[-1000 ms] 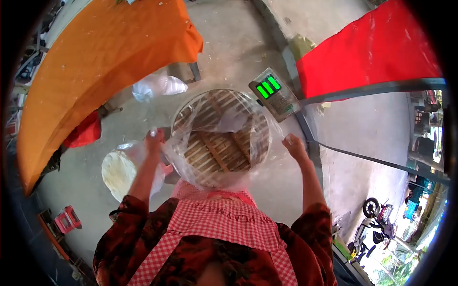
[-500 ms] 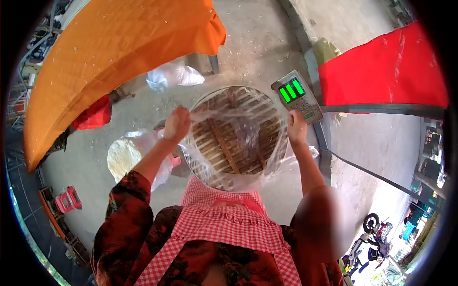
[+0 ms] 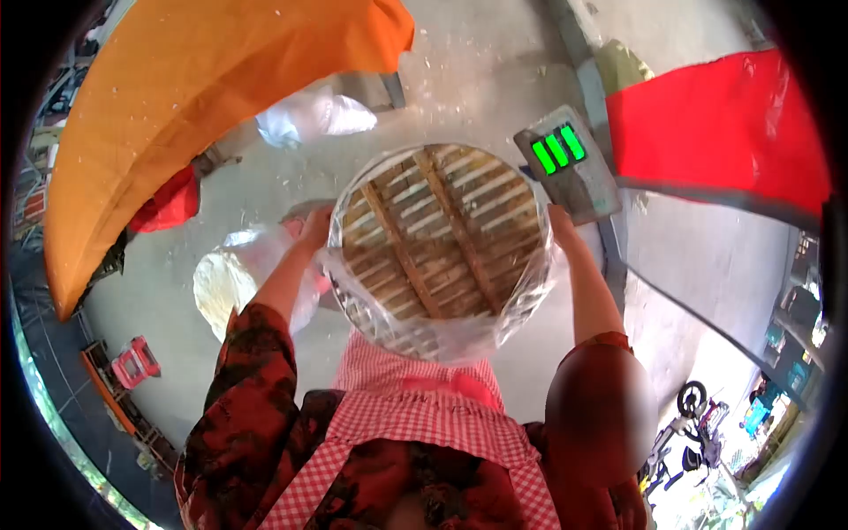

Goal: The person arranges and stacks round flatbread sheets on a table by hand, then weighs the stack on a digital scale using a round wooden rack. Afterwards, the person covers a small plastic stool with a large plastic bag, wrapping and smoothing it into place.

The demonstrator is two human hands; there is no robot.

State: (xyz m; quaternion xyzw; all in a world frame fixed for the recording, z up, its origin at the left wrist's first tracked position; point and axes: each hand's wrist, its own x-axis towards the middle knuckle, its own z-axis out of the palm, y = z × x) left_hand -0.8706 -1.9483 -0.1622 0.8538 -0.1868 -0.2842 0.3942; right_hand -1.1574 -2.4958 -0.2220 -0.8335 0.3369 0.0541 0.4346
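A round bamboo steamer basket [image 3: 446,238] with wooden slats and two cross bars is in front of my apron. Clear plastic bag film [image 3: 389,334] is gathered around its rim and near side. My left hand [image 3: 319,226] is at the basket's left edge, closed on the film, its fingertips partly hidden. On the right edge, my right hand [image 3: 560,224] also closes on the film beside the rim; its fingers show only in part. A weighing scale's display [image 3: 568,163] with green digits stands just beyond my right hand. What supports the basket is hidden.
An orange-covered table [image 3: 230,106] spans the upper left, and a red-covered surface [image 3: 715,132] the right. A white plastic bag [image 3: 314,119] lies on the floor. Left of the basket stands a bag with pale contents [image 3: 225,290]. A small red stool [image 3: 135,362] is farther left.
Both hands have moved outward and down to the basket's sides. The film that stretched across the slats is now drawn off the top and bunched around the rim.
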